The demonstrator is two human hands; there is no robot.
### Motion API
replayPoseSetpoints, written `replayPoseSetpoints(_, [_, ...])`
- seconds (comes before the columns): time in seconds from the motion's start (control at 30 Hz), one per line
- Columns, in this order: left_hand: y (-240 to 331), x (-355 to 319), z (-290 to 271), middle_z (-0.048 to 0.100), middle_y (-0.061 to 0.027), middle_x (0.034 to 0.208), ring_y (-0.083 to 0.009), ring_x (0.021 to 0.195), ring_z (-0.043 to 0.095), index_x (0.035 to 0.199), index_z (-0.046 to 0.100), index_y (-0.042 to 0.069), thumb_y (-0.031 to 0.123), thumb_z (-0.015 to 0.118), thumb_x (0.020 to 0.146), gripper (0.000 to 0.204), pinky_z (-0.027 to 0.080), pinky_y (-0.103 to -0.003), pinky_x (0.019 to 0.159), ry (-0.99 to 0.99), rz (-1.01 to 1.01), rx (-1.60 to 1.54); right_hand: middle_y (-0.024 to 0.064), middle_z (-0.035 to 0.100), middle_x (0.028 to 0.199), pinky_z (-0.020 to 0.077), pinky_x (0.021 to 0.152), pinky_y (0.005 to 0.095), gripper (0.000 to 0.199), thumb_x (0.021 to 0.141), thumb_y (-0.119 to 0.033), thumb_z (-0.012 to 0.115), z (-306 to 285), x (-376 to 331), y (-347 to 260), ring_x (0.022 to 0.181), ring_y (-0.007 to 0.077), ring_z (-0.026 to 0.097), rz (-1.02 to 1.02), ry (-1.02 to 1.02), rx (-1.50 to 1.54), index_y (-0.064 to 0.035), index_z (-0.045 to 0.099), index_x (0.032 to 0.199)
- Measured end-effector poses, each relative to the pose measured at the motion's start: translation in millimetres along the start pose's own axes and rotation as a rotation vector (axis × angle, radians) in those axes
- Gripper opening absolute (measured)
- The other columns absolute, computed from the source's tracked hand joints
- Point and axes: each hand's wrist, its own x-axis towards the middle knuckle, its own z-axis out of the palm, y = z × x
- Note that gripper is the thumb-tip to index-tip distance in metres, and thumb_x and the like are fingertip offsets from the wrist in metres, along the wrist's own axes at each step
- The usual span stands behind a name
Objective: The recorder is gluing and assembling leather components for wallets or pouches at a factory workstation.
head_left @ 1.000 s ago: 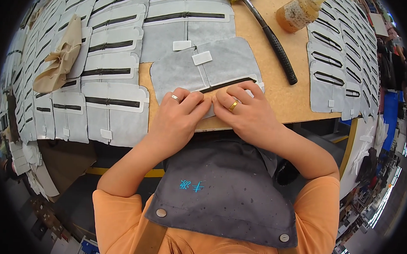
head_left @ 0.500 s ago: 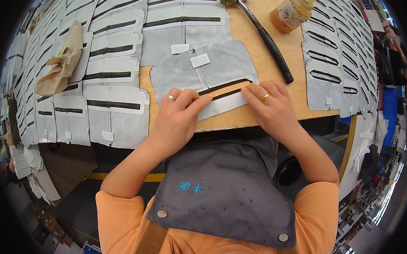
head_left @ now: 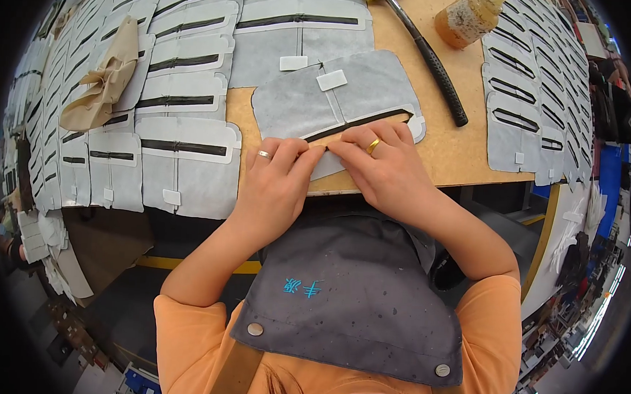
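A grey sheet panel (head_left: 375, 77) lies slanted at the table's front edge, with a small white tab (head_left: 331, 79) on it. Along its near side runs a long slot with a black upper border (head_left: 360, 125), and the tan table shows through. My left hand (head_left: 278, 178) pinches the slot's near edge with thumb and bent fingers. Close beside it, my right hand (head_left: 382, 164) pinches the same edge, its thumb and fingertip almost meeting the left thumb. Both hands hide most of the slot's near border.
Overlapping rows of similar grey panels (head_left: 191, 182) cover the left of the table, and more panels (head_left: 512, 141) lie at right. A crumpled beige piece (head_left: 100, 85) rests on the left rows. Beyond the work lie a black-handled hammer (head_left: 438, 73) and a bottle of amber liquid (head_left: 464, 25).
My right hand has slid left along the slot's near edge, from its right end to beside my left hand. The left hand still grips there. The whole view has shifted slightly.
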Motion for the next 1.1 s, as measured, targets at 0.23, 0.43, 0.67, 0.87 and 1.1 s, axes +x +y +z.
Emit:
replayPoseSetpoints(0.23, [-8.0,-24.1,-10.3,0.056,-0.0064,0.102,-0.026,0.091,0.052,0.11,0.062,0.005,0.001,0.064,0.082,0.029,0.039,-0.038,0.081,0.031,-0.054,0.065,-0.0017,0.061,0.102,0.0351,0.093,0.0376,0.032,0.078,-0.009,0.065,-2.2,3.8,-5.0,0.099,0.0179,0.056,-0.073,-0.056,-0.166,-0.0102,0.065,0.11])
replayPoseSetpoints(0.43, [-12.2,-26.7,-6.1,0.056,-0.008,0.099,-0.0273,0.09,0.052,0.098,0.06,0.005,0.0,0.066,0.081,0.019,0.04,-0.037,0.081,0.099,-0.043,-0.005,-0.0026,0.06,0.105,0.0337,0.1,0.0385,0.031,0.077,-0.01,0.06,-4.2,11.8,-4.9,0.103,0.0158,0.055,-0.24,-0.103,-0.319,-0.0121,0.063,0.107])
replayPoseSetpoints(0.67, [-6.4,-22.4,-1.4,0.056,-0.0088,0.098,-0.0285,0.089,0.052,0.095,0.059,0.005,-0.002,0.067,0.079,0.02,0.041,-0.037,0.08,0.128,-0.019,-0.093,0.0107,0.062,0.105,0.0419,0.089,0.0433,0.024,0.086,-0.012,0.057,-17.2,53.6,118.2,0.105,0.0247,0.056,0.193,0.487,-0.59,-0.0073,0.059,0.11])
replayPoseSetpoints(0.87, [1.2,-15.0,0.6,0.059,-0.01,0.099,-0.0291,0.092,0.055,0.093,0.06,0.004,-0.003,0.067,0.079,0.018,0.042,-0.038,0.082,0.153,0.036,-0.038,0.0148,0.063,0.104,0.0481,0.077,0.0352,0.033,0.093,-0.013,0.053,-38.2,51.3,112.3,0.091,0.0246,0.06,0.579,0.236,-0.243,-0.004,0.057,0.125])
replayPoseSetpoints(1.1, [13.7,0.1,18.8,0.062,-0.0083,0.114,-0.0268,0.102,0.059,0.103,0.063,0.004,0.0,0.067,0.078,0.026,0.042,-0.037,0.086,0.103,0.127,-0.074,0.0152,0.065,0.096,0.0478,0.065,0.0268,0.046,0.09,0.003,0.048,-99.9,-8.5,-2.0,0.072,0.0205,0.061,0.436,0.222,0.269,-0.0034,0.051,0.135])
